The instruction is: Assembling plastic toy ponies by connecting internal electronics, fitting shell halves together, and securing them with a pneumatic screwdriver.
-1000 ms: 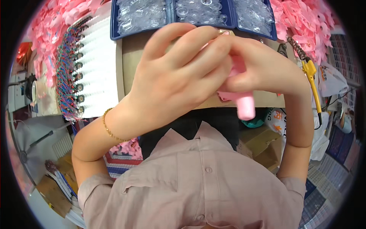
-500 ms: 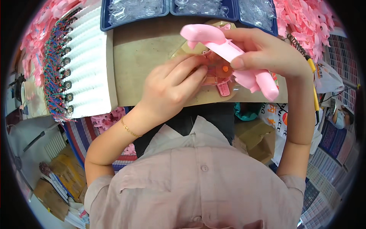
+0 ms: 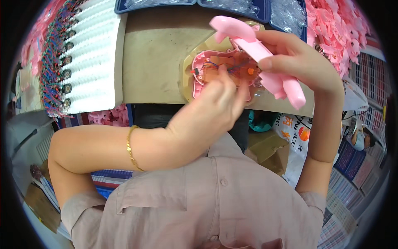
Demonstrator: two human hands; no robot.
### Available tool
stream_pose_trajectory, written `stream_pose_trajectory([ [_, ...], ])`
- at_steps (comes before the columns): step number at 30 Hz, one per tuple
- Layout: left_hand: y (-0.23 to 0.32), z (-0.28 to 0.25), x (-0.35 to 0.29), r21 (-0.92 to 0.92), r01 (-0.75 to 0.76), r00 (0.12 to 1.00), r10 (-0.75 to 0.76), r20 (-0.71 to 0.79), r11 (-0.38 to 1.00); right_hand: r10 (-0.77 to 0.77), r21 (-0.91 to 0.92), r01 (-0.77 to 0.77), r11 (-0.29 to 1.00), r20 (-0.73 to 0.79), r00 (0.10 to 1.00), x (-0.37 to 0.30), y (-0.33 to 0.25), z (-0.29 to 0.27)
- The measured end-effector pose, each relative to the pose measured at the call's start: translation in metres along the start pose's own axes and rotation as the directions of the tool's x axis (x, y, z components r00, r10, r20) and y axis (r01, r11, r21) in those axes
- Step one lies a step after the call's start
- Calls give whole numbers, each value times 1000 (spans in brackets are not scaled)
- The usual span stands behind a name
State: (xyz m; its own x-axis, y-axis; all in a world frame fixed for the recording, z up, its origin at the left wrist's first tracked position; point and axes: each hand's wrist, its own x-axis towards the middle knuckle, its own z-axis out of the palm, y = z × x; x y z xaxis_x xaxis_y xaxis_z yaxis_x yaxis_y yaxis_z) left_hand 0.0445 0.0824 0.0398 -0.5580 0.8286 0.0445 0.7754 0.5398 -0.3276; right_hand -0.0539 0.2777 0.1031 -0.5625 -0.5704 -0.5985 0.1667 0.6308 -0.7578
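Note:
My right hand (image 3: 290,58) grips a curved pink plastic shell (image 3: 257,50), held tilted above the right side of the work. Below it an open pink housing (image 3: 197,62) lies in a yellowish holder (image 3: 186,74) on the table. Inside the housing are thin coloured wires (image 3: 212,66), orange-brown parts and an orange knob (image 3: 250,72). My left hand (image 3: 217,99), slightly blurred, reaches over the housing's near side. Its fingers are apart, with one fingertip at the wires; I see nothing held. The left hand hides part of the housing.
At the left stands a white ridged foam tray (image 3: 97,58) with bundled coloured wires (image 3: 49,70) along its edge. Blue bins (image 3: 265,18) of clear plastic parts line the far edge. Pink parts (image 3: 338,33) are heaped at the far right. A cardboard box (image 3: 269,151) sits below the table.
My left hand has drawn back toward me and right, uncovering the wires in the housing. My right hand keeps the pink shell in nearly the same place. The whole view has shifted slightly.

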Motion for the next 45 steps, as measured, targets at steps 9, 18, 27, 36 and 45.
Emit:
stream_pose_trajectory([
  [9, 40, 11, 8, 205, 35, 996, -50, 68, 978, -227, -457, 177, 872, -57, 972, 13, -18, 23],
  [18, 2, 49, -67, -875, 87, 923, -369, -109, 475, -458, -766, 285, 577, -14, 889, 18, 7, 35],
  [27, -3, 63, -47, -801, 274, 746, -643, -172, 532, -394, -790, 192, 583, -68, 917, 16, 10, 39],
  [36, -11, 70, -46, -807, 255, 743, -642, -189, 533, -370, -783, 189, 593, -56, 927, 20, 7, 38],
  [45, -46, 22, 16, -934, 119, 894, -445, -47, 338, -600, -822, 260, 507, -120, 791, 4, 6, 41],
])
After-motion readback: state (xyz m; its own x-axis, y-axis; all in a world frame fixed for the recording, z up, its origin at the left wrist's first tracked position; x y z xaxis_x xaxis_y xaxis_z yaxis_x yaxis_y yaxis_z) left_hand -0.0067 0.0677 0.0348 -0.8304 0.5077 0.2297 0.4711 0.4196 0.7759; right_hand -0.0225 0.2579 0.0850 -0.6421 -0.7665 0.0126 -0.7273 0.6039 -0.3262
